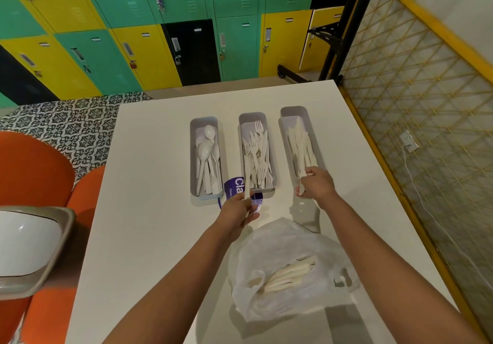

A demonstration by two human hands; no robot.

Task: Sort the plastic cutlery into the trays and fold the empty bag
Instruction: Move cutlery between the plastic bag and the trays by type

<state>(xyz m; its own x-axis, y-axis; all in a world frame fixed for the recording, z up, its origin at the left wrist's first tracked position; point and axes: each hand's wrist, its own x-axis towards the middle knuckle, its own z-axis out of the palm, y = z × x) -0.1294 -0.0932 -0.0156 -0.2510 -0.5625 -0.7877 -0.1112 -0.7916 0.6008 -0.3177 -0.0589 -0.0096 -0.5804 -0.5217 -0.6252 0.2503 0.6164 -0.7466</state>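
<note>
A knife (247,181) is pinched by the left hand (238,210) mid-frame, another knife (301,181) gripped by the right hand (317,183) at the knife tray (286,135), probably for dropping in.

Carrying everything: a white worktop (149,210), running from the near edge to the far one by the lockers. Lying across its far half, side by side and apart: three long grey trays. Holding spoons, the left tray (192,157); holding forks, the middle tray (252,117); holding knives, the right tray (292,111), slightly angled. Peeking out between the near ends of the left and middle trays: a purple label (234,187) with white lettering, lying flat. Sitting crumpled on the near half, well apart from the trays: a translucent plastic bag (282,239), still containing several white cutlery pieces (290,273) showing through its film.
</note>
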